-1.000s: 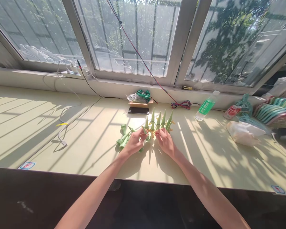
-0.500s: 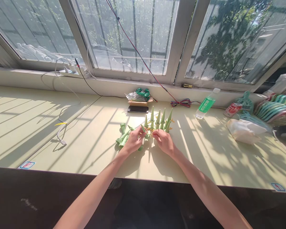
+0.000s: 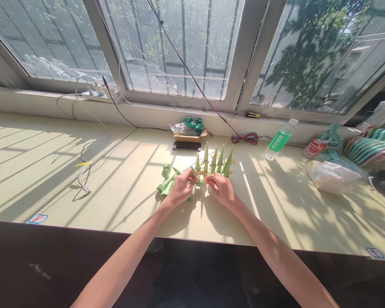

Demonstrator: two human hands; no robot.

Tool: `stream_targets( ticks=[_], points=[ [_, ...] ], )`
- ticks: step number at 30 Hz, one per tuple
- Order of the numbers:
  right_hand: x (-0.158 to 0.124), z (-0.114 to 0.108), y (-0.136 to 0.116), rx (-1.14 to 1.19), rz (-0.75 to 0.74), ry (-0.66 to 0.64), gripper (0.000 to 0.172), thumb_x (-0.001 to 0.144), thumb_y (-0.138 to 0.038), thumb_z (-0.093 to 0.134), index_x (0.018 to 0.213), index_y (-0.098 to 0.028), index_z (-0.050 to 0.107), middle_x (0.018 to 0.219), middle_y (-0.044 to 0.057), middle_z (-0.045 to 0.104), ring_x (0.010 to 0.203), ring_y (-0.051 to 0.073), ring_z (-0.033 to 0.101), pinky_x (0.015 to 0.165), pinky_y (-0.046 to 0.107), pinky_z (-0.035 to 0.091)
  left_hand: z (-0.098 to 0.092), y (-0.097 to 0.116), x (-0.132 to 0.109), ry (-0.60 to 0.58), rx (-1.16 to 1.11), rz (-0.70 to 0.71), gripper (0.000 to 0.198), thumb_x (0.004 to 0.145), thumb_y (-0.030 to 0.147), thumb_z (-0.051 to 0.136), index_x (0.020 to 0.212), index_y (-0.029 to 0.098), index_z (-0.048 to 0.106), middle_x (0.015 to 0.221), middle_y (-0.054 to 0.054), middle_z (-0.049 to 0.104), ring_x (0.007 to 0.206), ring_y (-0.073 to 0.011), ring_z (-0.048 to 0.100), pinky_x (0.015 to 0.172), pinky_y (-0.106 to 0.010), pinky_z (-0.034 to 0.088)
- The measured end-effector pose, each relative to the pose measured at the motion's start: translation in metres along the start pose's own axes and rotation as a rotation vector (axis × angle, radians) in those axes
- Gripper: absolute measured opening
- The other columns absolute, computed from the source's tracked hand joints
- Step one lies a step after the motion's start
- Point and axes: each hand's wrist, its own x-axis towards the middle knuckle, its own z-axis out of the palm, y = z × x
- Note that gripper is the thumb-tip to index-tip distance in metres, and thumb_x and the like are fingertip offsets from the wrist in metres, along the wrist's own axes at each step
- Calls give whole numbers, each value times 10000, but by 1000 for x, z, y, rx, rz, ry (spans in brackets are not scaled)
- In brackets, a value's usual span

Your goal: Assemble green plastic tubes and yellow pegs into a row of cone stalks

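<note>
My left hand (image 3: 183, 187) is closed around a green pointed cone (image 3: 194, 172), which tilts up between thumb and fingers. Close beside it, my right hand (image 3: 220, 187) pinches with its fingertips; whatever they hold is too small to make out. Just beyond both hands stand several upright green cones (image 3: 213, 158) in a cluster, with small yellow pieces (image 3: 233, 161) around them. To the left of my left hand, several loose green cones (image 3: 166, 187) lie in a pile, partly covered by that hand.
Behind the cones lie a phone (image 3: 186, 146) and a small cardboard box (image 3: 189, 138) with plastic wrap and green material. A water bottle (image 3: 277, 143), a red can (image 3: 315, 147), a tissue pack (image 3: 330, 176) and stacked hangers (image 3: 370, 145) stand right. A white cable (image 3: 85, 171) lies left.
The view has shifted very slightly. Both hands keep nearly the same place and grip, and the cones have not visibly moved.
</note>
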Motion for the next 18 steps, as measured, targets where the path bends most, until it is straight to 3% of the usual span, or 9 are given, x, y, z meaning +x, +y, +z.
stream_targets(
  ticks=[9, 18],
  points=[
    [0, -1, 1, 0, -34, 8, 180, 928, -151, 501, 858, -199, 659, 773, 26, 585, 666, 145, 536, 625, 235, 412, -1, 2, -1, -25, 13, 38, 92, 950, 237, 508, 937, 187, 584, 851, -38, 645, 808, -185, 666, 752, -309, 537],
    [0, 1, 4, 89, 32, 11, 181, 938, -233, 518, 854, -203, 675, 758, 28, 613, 676, 157, 574, 652, 264, 449, 1, -2, -4, -45, 23, 68, 65, 939, 217, 520, 897, 184, 558, 848, -43, 663, 760, -174, 648, 699, -295, 511]
  ],
)
